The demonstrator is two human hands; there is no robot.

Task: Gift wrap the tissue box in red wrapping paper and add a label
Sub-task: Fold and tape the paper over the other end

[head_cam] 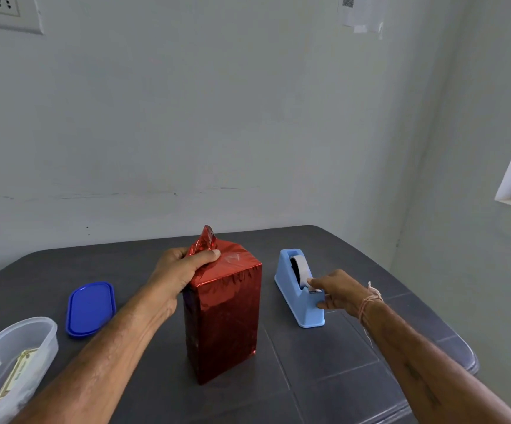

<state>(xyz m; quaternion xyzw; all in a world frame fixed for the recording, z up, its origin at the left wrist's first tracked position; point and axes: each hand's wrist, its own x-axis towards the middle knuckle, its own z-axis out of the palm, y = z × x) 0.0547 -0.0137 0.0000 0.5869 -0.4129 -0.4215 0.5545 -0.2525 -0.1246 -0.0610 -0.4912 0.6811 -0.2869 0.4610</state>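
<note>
The tissue box (225, 319), wrapped in shiny red paper, stands upright on its end in the middle of the dark table (355, 362). My left hand (180, 270) grips its top left edge and holds down the folded paper; a loose red flap (205, 238) sticks up above my fingers. A strip of clear tape shows on the top face. To the right stands a light blue tape dispenser (297, 289). My right hand (336, 290) is at its cutter end, thumb and finger pinching the tape end.
A blue plastic lid (90, 307) lies flat to the left. A clear plastic container (12, 362) with a label card inside sits at the front left. The wall stands close behind the table, and the table's right edge is near the dispenser.
</note>
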